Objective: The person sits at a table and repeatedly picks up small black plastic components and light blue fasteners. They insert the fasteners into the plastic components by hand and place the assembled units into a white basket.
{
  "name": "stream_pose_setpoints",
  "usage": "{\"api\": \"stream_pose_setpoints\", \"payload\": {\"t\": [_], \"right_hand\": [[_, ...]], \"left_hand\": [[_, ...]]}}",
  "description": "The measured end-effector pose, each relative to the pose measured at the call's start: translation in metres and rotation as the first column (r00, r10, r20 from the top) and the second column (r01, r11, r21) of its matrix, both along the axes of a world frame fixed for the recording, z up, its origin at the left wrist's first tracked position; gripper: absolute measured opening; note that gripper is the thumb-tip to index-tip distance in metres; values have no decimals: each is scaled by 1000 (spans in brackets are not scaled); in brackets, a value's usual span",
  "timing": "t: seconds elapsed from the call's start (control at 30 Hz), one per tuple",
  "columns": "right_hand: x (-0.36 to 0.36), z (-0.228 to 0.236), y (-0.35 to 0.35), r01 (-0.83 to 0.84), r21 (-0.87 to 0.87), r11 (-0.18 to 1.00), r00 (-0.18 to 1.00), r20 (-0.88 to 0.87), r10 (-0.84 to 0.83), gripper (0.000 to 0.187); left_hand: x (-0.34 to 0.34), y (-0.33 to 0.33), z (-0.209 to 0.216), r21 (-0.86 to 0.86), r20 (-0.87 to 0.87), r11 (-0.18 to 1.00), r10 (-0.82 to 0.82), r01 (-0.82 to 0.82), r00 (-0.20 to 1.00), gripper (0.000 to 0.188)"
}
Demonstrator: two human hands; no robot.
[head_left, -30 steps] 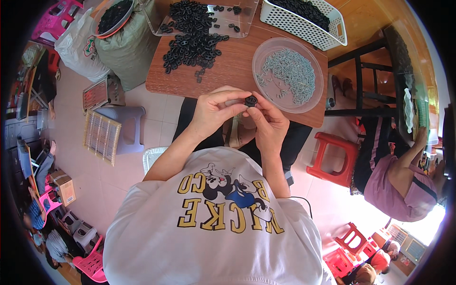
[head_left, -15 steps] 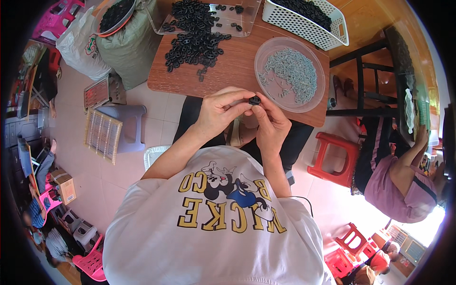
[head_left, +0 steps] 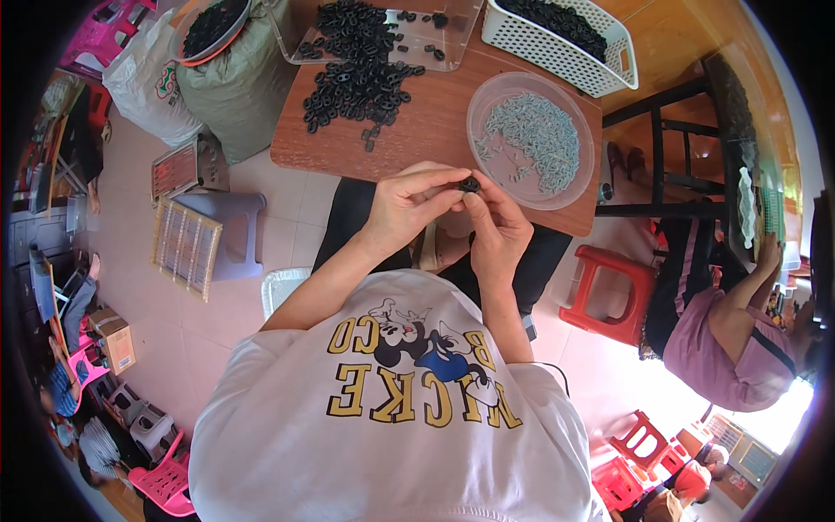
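Observation:
Between the fingertips of both hands is a small black plastic part (head_left: 470,184), held just past the table's near edge. My left hand (head_left: 407,202) pinches it from the left with thumb and forefinger. From the right, the thumb and fingers of my right hand (head_left: 500,219) close on the same part. Beyond my right hand stands a round clear bowl (head_left: 477,161) of small silvery screws (head_left: 544,130). A heap of black oval plastic parts (head_left: 352,91) lies on the brown table (head_left: 426,122), spilling from a clear bin.
The clear plastic bin (head_left: 452,52) lies at the far side. A white perforated basket (head_left: 557,56) of black parts stands far right. Full sacks (head_left: 230,104) and a blue-grey stool (head_left: 248,235) are at left; a red stool (head_left: 609,296) and a seated person (head_left: 735,339) are at right.
Both hands keep their pinch on the small black part, which has turned slightly between the fingers. The view has shifted a little.

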State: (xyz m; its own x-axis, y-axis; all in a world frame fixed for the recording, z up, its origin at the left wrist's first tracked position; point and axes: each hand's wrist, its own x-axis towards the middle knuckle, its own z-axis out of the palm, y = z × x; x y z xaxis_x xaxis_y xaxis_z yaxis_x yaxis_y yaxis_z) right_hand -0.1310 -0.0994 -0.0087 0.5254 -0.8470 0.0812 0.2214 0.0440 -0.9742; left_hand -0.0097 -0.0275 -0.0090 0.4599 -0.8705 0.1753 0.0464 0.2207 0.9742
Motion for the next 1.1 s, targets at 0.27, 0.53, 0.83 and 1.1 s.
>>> {"api": "stream_pose_setpoints", "payload": {"t": [0.27,0.53,0.83,1.1], "right_hand": [[28,109,-102,310,-582,751,949,150,-276,25],[71,99,-142,121,-911,394,900,-67,-432,30],[119,-54,-5,-362,-598,715,850,-527,-11,16],[124,-52,-4,-328,-645,691,833,-542,-111,12]], "left_hand": [[32,16,-23,35,-203,970,243,-240,949,41],[53,72,-51,254,-208,848,518,-465,830,28],[67,89,-53,327,-166,816,545,-476,822,24],[62,79,-50,340,-157,819,535,-463,830,22]]}}
